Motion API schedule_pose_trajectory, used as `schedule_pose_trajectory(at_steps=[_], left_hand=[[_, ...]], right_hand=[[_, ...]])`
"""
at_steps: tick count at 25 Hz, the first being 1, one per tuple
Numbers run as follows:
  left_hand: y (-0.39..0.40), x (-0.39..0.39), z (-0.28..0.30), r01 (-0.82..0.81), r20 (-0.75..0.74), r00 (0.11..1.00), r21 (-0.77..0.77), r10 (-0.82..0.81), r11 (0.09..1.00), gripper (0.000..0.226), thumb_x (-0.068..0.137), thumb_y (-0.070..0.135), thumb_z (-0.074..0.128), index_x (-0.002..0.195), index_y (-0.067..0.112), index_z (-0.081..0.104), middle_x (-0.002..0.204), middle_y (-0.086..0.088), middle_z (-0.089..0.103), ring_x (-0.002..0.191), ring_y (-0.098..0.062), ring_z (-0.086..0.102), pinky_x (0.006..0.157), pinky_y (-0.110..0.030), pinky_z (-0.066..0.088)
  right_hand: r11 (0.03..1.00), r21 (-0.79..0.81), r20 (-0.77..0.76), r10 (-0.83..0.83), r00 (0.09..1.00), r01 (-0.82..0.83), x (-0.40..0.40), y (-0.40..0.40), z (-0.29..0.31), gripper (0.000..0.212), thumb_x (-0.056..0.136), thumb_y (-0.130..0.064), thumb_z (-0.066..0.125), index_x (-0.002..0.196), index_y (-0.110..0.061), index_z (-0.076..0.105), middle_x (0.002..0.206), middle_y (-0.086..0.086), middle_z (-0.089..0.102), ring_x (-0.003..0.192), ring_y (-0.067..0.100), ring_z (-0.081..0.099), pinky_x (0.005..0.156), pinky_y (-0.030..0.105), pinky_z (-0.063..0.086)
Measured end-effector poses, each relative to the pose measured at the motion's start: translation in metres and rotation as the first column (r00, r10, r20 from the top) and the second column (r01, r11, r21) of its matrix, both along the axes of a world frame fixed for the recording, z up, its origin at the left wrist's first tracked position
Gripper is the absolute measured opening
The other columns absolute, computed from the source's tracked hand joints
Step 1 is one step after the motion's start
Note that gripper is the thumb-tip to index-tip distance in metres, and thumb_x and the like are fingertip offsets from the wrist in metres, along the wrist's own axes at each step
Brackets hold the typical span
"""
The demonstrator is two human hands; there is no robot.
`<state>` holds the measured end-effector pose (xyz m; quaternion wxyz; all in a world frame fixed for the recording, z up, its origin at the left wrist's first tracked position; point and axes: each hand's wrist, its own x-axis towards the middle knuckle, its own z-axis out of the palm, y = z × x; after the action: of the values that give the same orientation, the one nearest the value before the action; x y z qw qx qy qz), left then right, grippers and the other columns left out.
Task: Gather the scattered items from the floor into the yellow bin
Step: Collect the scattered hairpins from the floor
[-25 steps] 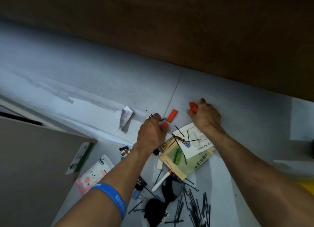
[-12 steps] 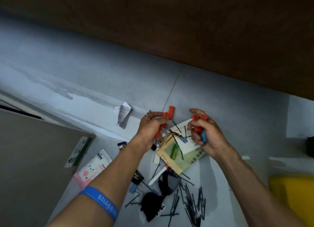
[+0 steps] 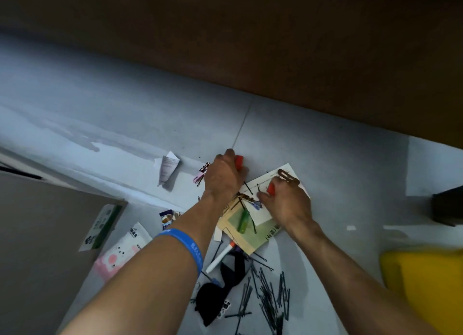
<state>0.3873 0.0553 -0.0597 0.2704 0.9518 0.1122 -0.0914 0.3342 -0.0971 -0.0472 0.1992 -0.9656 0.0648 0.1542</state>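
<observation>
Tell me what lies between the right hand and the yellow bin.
Nothing visible blocks it. The right hand, gripping a red piece, is over the papers; only bare grey floor separates it from the yellow bin at lower right.

Half a second ago I had both hands lifted clear of the floor; now my left hand (image 3: 223,176) is back down on the grey tile, a small red plastic piece (image 3: 239,162) showing past its knuckles. My right hand (image 3: 288,204) has dropped onto the white printed paper sheet (image 3: 280,179), with another red piece (image 3: 270,188) peeking between its fingers. The bright yellow plastic bin (image 3: 426,284) has slid further into view at the right edge.
</observation>
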Motion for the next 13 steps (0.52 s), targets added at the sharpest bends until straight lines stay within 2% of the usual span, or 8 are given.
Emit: schedule_pose_trajectory(at_steps=[2,3,4,5,7,8,10,13], left_hand=[[-0.002,0.0,-0.004,0.066,-0.01,0.998,0.129,-0.065,0.99,0.035,0.089,0.043,0.062,0.096,0.009,0.063,0.091,-0.012,0.066,0.082,-0.028,0.065,0.066,-0.027,0.046],[-0.002,-0.001,-0.003,0.025,-0.055,0.998,0.071,-0.021,0.997,0.035,0.089,0.043,0.061,0.088,0.008,0.065,0.085,-0.01,0.067,0.075,-0.025,0.064,0.062,-0.024,0.041],[-0.002,-0.003,0.001,-0.079,-0.124,0.99,-0.107,0.065,0.991,0.034,0.088,0.041,0.064,0.079,0.008,0.065,0.076,-0.008,0.068,0.066,-0.021,0.061,0.058,-0.021,0.039],[-0.002,-0.008,0.008,-0.233,-0.222,0.961,-0.337,0.163,0.912,0.032,0.086,0.037,0.068,0.072,0.008,0.066,0.068,-0.007,0.068,0.056,-0.019,0.057,0.053,-0.021,0.039],[0.002,-0.026,0.03,-0.467,-0.403,0.88,-0.628,0.254,0.623,0.024,0.082,0.024,0.071,0.063,0.011,0.065,0.055,-0.004,0.062,0.04,-0.014,0.045,0.04,-0.019,0.033],[0.002,-0.037,0.041,-0.511,-0.45,0.858,-0.705,0.247,0.492,0.021,0.081,0.019,0.068,0.063,0.012,0.064,0.052,-0.003,0.057,0.038,-0.013,0.04,0.037,-0.019,0.028],[-0.004,-0.059,0.066,-0.555,-0.516,0.83,-0.8,0.21,0.229,0.01,0.082,0.016,0.06,0.076,0.01,0.066,0.055,-0.002,0.051,0.04,-0.011,0.036,0.034,-0.019,0.024],[-0.035,-0.085,0.103,-0.548,-0.562,0.8,-0.827,0.21,-0.125,0.02,0.083,0.012,0.046,0.088,0.005,0.064,0.057,-0.003,0.053,0.044,-0.012,0.042,0.036,-0.019,0.028]], right_hand=[[1.0,-0.029,0.044,0.001,0.999,0.001,-0.004,0.004,-0.003,0.026,0.078,-0.045,0.067,0.078,-0.022,0.057,0.088,-0.002,0.067,0.085,0.022,0.063,0.068,0.027,0.043],[0.998,0.036,0.027,-0.056,0.998,0.055,-0.007,0.003,-0.004,0.026,0.075,-0.044,0.069,0.075,-0.02,0.057,0.081,-0.004,0.065,0.078,0.019,0.062,0.064,0.027,0.041],[0.964,0.2,-0.041,-0.172,0.984,0.176,-0.01,0.001,-0.003,0.027,0.073,-0.042,0.07,0.072,-0.017,0.058,0.072,-0.006,0.063,0.068,0.017,0.059,0.059,0.026,0.04],[0.832,0.435,-0.16,-0.305,0.939,0.345,-0.011,-0.001,0.001,0.027,0.073,-0.038,0.072,0.071,-0.014,0.06,0.063,-0.005,0.06,0.058,0.016,0.054,0.053,0.024,0.039],[0.352,0.734,-0.443,-0.4,0.803,0.58,-0.015,-0.002,0.015,0.018,0.076,-0.028,0.073,0.073,-0.012,0.065,0.061,0.004,0.058,0.046,0.017,0.045,0.043,0.022,0.03],[0.149,0.776,-0.528,-0.379,0.76,0.613,-0.02,-0.001,0.024,0.011,0.078,-0.023,0.07,0.075,-0.014,0.066,0.065,0.009,0.058,0.044,0.017,0.043,0.041,0.021,0.026],[-0.155,0.793,-0.606,-0.303,0.736,0.589,-0.031,0.005,0.047,0.012,0.084,-0.016,0.057,0.08,-0.017,0.068,0.066,0.01,0.055,0.043,0.015,0.041,0.041,0.021,0.027],[-0.449,0.744,-0.652,-0.322,0.687,0.495,-0.049,0.011,0.088,0.024,0.081,-0.013,0.046,0.089,-0.011,0.068,0.062,0.007,0.053,0.049,0.016,0.046,0.044,0.021,0.036]])
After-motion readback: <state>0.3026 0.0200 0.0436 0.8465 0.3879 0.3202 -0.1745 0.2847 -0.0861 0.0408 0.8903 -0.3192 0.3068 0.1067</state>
